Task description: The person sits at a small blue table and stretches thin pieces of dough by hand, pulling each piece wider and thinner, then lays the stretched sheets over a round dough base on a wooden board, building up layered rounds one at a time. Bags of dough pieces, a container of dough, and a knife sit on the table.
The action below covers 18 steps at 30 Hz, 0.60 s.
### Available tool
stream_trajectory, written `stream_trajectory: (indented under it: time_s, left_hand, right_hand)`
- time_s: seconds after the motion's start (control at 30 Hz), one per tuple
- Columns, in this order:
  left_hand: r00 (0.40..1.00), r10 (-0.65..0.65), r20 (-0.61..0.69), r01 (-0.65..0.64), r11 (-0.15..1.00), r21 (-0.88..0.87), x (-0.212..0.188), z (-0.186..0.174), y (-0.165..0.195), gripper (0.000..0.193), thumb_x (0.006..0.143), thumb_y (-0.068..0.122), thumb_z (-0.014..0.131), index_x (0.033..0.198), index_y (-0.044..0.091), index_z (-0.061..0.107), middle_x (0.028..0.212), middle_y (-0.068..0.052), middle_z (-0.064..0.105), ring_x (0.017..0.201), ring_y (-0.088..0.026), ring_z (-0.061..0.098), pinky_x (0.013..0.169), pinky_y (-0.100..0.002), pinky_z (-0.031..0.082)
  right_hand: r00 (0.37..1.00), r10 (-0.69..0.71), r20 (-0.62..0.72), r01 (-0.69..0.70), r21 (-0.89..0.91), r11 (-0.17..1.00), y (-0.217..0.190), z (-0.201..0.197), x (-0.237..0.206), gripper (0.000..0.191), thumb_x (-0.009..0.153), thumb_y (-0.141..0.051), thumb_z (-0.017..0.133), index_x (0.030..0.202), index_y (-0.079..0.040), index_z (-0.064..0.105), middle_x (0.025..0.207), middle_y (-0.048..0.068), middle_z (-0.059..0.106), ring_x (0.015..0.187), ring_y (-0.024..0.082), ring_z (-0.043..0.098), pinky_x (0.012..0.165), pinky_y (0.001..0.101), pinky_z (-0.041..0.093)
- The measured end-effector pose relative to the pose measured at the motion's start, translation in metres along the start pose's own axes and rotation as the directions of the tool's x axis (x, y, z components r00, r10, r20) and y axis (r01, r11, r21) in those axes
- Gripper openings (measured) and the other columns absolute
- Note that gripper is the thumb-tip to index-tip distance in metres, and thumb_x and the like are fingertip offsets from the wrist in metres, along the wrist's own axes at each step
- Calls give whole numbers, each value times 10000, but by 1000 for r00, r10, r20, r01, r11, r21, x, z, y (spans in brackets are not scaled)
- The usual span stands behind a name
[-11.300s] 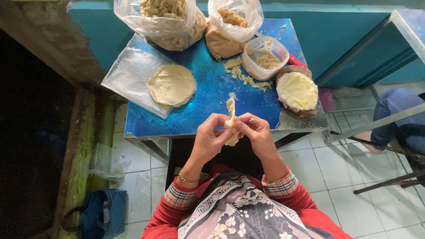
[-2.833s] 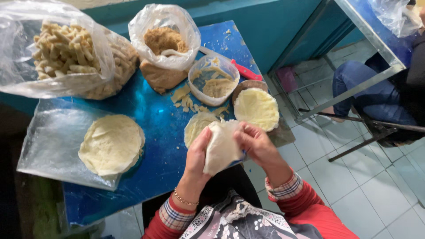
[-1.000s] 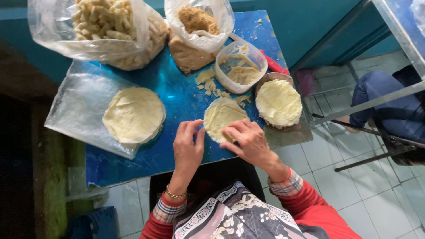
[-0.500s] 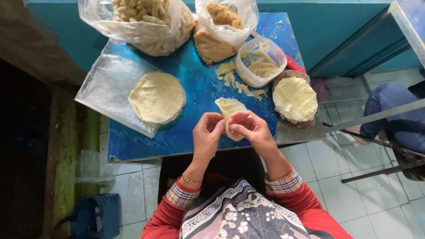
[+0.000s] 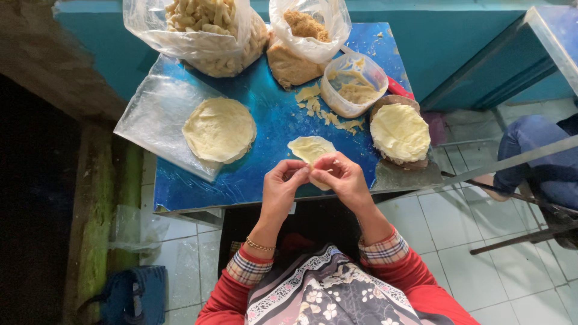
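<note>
Since a moment ago our left hand and right hand have stayed together, both pinched on the folded dough wrapper at mid-frame, over the blue surface.

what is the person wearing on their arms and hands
Both arms are in red sleeves that end in checked cuffs of beige, dark and red lines. The left hand is bare, with a thin gold-coloured chain bracelet at the wrist. The right hand is bare too; no ring or glove shows on the fingers.
</note>
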<state>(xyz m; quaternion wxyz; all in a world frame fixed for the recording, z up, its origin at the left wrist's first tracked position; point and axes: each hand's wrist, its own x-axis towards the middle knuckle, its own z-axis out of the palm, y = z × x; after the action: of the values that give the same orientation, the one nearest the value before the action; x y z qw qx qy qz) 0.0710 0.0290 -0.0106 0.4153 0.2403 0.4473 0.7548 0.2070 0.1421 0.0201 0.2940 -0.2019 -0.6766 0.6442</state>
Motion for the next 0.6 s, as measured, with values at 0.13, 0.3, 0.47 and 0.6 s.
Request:
stream_trajectory:
  time_s: [0.13,0.3,0.47,0.6]
  left_hand:
    - [994,-94,58,101,988,-119,2,0,0,185,939,110,725,1059,-31,734,984,-89,767,886,-144,736,838,-290,606]
    - [993,-108,56,115,984,-136,5,1,0,186,951,117,731,1060,-33,751,980,-93,767,862,-144,720,809,-301,597]
    - [998,-43,40,45,998,-51,1,6,2,177,944,107,729,1059,-25,750,957,-72,768,840,-123,716,785,-278,598]
    - [999,35,10,-36,995,96,-8,10,2,152,954,83,724,1066,-17,747,941,-45,752,835,-91,687,771,-246,567]
  right_hand:
    - [1000,10,30,-11,45,999,0,1,-3,202,879,-11,768,1030,-28,634,1059,27,662,942,111,697,820,269,587]
    - [993,120,-3,-119,126,985,-4,-7,-5,107,945,-33,720,1049,-8,706,1053,45,723,964,101,678,885,251,556]
    - [990,139,-17,-135,144,980,2,-7,-11,144,917,-50,753,1037,-15,681,1022,32,712,934,89,670,855,259,550]
    - [986,151,-75,-141,120,983,11,-10,-15,141,942,-73,725,1055,10,705,1009,58,727,912,95,677,855,268,550]
